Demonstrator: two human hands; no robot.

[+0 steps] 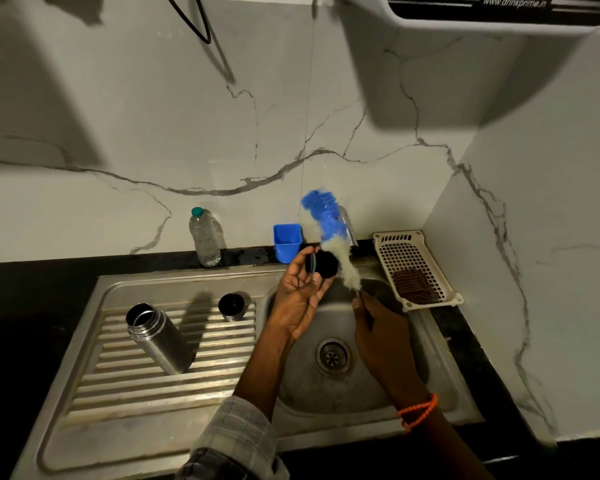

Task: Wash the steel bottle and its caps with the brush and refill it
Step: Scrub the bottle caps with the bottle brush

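Observation:
The open steel bottle (156,336) stands uncapped on the ribbed drainboard (94,386) at the left. A steel outer cap (232,306) sits mouth up farther back on the drainboard. Above the sink basin (312,386), my left hand (297,299) grips a black inner cap (321,263) by its edge. My right hand (378,327) holds the handle of a blue and white bottle brush (329,233). The white bristles press against the black cap, and the blue tip points up toward the wall.
A clear plastic water bottle (205,237) and a blue tub (287,242) stand on the black counter behind the sink. A white perforated basket (413,251) holding a brown scrubber (414,285) sits at the right. A water purifier (499,12) hangs overhead.

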